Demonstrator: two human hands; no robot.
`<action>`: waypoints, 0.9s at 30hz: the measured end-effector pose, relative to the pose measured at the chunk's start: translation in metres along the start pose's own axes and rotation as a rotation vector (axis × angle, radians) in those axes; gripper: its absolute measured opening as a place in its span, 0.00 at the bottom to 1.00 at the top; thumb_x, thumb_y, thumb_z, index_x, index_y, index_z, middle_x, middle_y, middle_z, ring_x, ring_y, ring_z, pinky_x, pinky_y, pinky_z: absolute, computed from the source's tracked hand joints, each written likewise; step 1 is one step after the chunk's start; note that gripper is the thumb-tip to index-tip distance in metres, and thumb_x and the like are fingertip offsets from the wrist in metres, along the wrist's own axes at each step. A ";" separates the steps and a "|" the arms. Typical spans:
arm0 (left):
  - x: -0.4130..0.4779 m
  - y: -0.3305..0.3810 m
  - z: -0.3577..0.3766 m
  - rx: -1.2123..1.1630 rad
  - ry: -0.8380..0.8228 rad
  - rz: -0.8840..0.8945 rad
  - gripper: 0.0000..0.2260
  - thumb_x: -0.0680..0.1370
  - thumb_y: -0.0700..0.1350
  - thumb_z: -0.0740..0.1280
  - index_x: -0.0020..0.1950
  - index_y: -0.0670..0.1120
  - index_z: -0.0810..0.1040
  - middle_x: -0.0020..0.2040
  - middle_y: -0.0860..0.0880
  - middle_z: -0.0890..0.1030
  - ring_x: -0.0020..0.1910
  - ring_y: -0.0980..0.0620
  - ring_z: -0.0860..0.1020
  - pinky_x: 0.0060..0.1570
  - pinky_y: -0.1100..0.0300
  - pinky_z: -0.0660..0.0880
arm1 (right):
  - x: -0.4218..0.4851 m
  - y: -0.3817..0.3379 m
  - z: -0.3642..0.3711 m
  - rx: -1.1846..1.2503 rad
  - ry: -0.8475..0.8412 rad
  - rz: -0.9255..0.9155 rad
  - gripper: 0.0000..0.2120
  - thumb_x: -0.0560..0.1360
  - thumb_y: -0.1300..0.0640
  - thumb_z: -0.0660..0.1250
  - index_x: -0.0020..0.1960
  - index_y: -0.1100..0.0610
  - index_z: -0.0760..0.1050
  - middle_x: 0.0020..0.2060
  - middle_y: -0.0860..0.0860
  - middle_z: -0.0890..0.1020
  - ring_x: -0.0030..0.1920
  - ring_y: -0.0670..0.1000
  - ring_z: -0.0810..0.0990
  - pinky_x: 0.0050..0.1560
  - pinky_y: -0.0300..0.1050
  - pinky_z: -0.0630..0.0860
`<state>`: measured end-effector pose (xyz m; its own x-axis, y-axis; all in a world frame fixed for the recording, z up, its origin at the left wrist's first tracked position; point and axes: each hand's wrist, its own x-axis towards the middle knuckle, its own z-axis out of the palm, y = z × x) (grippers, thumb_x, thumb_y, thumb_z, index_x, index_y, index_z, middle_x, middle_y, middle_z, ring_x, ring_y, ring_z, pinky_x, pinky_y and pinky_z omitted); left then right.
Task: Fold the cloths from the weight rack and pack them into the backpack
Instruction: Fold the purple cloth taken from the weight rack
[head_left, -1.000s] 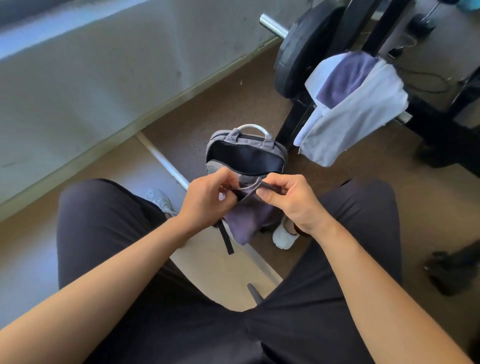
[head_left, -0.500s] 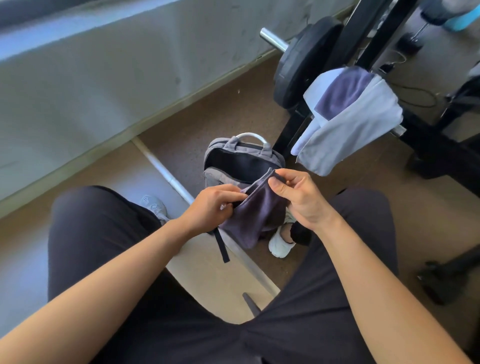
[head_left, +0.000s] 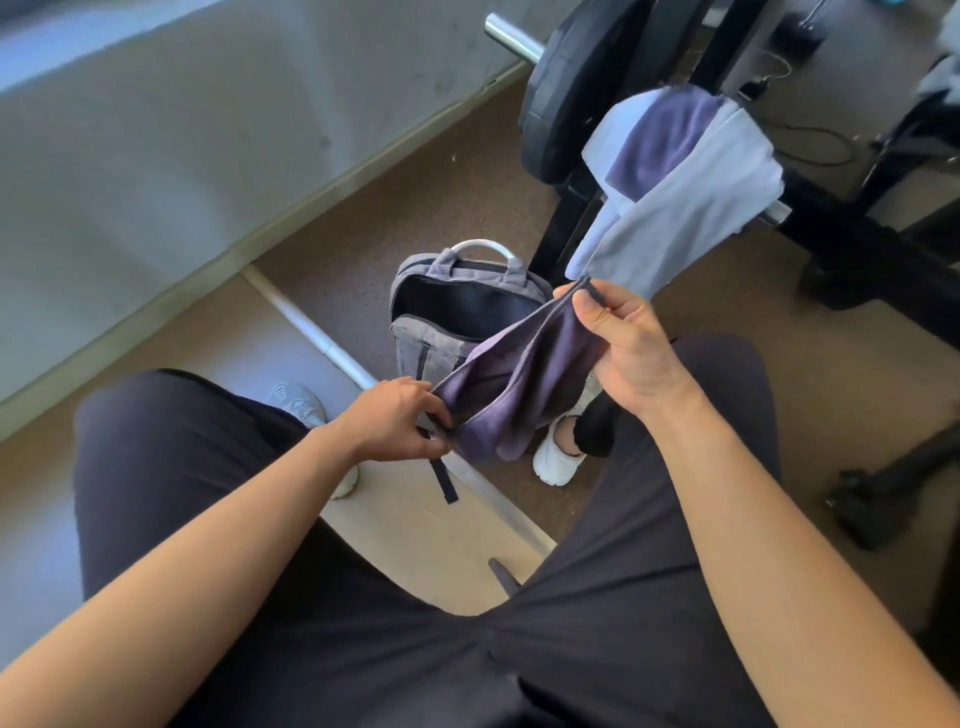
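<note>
Brown gym floor (head_left: 841, 395) spreads beneath a seated person's dark-trousered legs. Nearest, the left hand (head_left: 395, 418) pinches the lower corner of a dark purple cloth (head_left: 519, 384). The right hand (head_left: 623, 348), held higher, pinches the opposite corner between thumb and forefinger, and the cloth sags between the hands. Just beyond them a grey backpack (head_left: 457, 306) stands on the floor, its top unzipped and gaping. Farther off, past the right hand, a pale blue cloth (head_left: 691, 208) and a purple towel (head_left: 660, 140) hang over the black weight rack (head_left: 857, 249) beside a weight plate (head_left: 556, 93).
</note>
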<state>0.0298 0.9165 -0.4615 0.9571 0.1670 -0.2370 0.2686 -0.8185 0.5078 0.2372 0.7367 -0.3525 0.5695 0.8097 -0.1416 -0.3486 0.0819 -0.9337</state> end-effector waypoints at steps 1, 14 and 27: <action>0.001 0.002 0.002 -0.032 0.006 0.024 0.15 0.67 0.61 0.70 0.51 0.58 0.86 0.45 0.57 0.80 0.46 0.53 0.79 0.48 0.55 0.78 | 0.000 0.001 0.001 -0.013 0.004 -0.001 0.07 0.69 0.51 0.73 0.45 0.53 0.86 0.39 0.49 0.86 0.43 0.47 0.84 0.51 0.40 0.79; 0.028 0.023 0.010 0.219 0.408 -0.146 0.23 0.68 0.60 0.72 0.59 0.50 0.82 0.47 0.49 0.80 0.45 0.43 0.79 0.40 0.51 0.74 | 0.002 -0.011 -0.007 -0.115 -0.062 -0.037 0.13 0.68 0.46 0.77 0.47 0.53 0.86 0.42 0.50 0.86 0.46 0.50 0.83 0.55 0.45 0.78; 0.040 0.031 0.010 -0.257 0.139 0.183 0.26 0.67 0.55 0.77 0.61 0.56 0.71 0.55 0.48 0.71 0.55 0.46 0.69 0.55 0.50 0.71 | 0.000 -0.030 -0.004 -0.138 -0.141 -0.065 0.10 0.76 0.61 0.69 0.44 0.51 0.87 0.39 0.48 0.87 0.43 0.46 0.85 0.49 0.39 0.79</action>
<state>0.0753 0.8921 -0.4635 0.9929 0.1175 -0.0164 0.0925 -0.6799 0.7275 0.2499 0.7317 -0.3260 0.4744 0.8793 -0.0417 -0.2036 0.0635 -0.9770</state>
